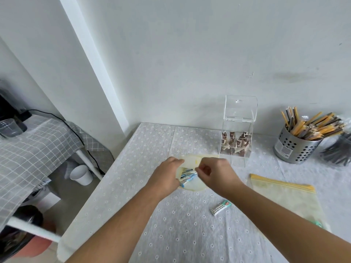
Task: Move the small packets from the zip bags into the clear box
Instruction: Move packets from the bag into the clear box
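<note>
1. At frame centre, the left hand (168, 175) and right hand (214, 172) both pinch a yellowish zip bag (191, 185) holding blue-white packets (187, 176).
2. The clear box (236, 133), lid up, stands just beyond, brown packets inside.
3. One loose packet (220, 207) lies lower right, beside a flat second zip bag (284, 200).

Home: clothed table (117, 186), stick caddy (296, 147).
</note>
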A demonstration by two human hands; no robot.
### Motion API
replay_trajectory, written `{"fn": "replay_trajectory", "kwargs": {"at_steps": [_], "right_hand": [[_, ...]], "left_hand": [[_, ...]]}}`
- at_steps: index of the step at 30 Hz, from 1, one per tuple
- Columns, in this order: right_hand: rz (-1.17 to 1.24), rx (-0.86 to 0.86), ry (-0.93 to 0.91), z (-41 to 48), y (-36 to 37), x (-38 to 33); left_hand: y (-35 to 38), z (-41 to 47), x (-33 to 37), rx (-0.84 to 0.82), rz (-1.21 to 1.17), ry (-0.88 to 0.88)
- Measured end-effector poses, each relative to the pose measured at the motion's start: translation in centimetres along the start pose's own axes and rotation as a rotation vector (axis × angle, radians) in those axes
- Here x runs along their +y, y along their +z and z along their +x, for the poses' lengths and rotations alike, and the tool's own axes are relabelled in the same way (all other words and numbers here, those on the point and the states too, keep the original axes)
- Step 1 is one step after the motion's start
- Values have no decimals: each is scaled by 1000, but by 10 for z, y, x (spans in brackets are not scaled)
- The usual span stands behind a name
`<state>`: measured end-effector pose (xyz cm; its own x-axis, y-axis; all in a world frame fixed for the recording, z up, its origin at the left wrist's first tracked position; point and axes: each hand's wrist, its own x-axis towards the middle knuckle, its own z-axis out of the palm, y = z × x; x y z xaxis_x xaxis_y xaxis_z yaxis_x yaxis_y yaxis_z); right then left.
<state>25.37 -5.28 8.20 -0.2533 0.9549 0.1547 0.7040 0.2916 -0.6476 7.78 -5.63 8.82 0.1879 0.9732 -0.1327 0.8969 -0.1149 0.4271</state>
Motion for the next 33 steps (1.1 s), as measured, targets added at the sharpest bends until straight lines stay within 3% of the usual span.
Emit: {"fn": "replay_trajectory", "kwargs": {"at_steps": [4,7,12,25,33], "right_hand": [[-205,-283,29,25,29,3],[-414,-507,79,47,47,12],[-496,-648,97,70,75,29],[-539,-630,3,81,96,43],[-171,-546,133,75,89,45]], "left_hand": [[-4,-2,4,82,27,69],[-2,-3,3,50,12,86],[1,0,1,38,-40,105],[0,0,-11,43,-70,114],[-3,1,-10,61,-58,92]]}}
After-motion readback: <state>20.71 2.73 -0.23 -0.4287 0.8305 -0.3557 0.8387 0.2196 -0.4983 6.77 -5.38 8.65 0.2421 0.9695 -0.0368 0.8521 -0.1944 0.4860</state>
